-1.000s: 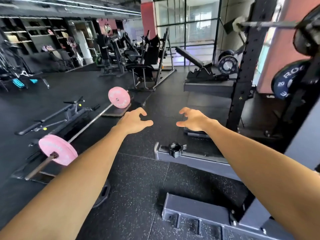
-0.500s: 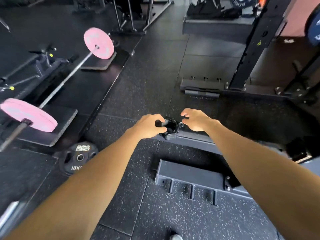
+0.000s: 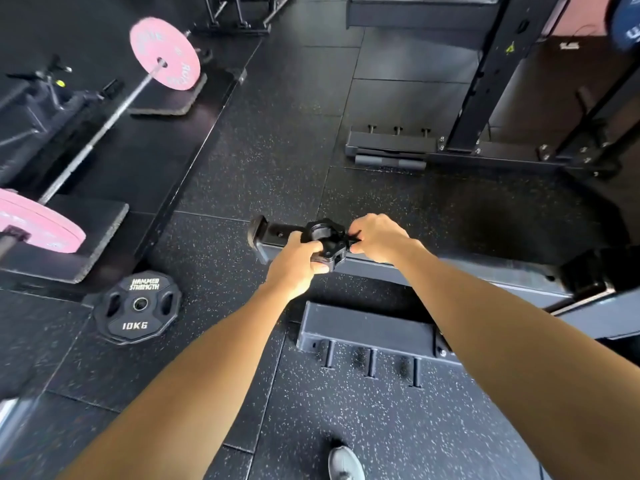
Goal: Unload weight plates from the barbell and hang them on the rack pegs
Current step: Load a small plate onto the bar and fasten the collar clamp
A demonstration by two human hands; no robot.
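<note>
Barbell collar (image 3: pixel 325 239): black clamp type, held between both hands just above the end of a grey steel rack foot (image 3: pixel 433 271). Left hand (image 3: pixel 300 259): fingers curled round the collar's near-left side, thumb under it. Right hand (image 3: pixel 377 237): fingers bent, pinching the collar's lever on the right side.

Weight plate (image 3: pixel 138 307): black, marked "HAMMER STRENGTH" and "10KG", lying flat on the rubber floor (image 3: pixel 263 161), near-left of the grip.

Barbell (image 3: pixel 100 133): on the floor platform well left of the grip, 1 pink plate (image 3: pixel 165 53) on its far end, 1 pink plate (image 3: pixel 34 221) on its near end.

Black rack upright (image 3: pixel 491 74): beyond and right of the grip.

Grey shoe (image 3: pixel 344 462): at the bottom edge, nearer than both hands.
</note>
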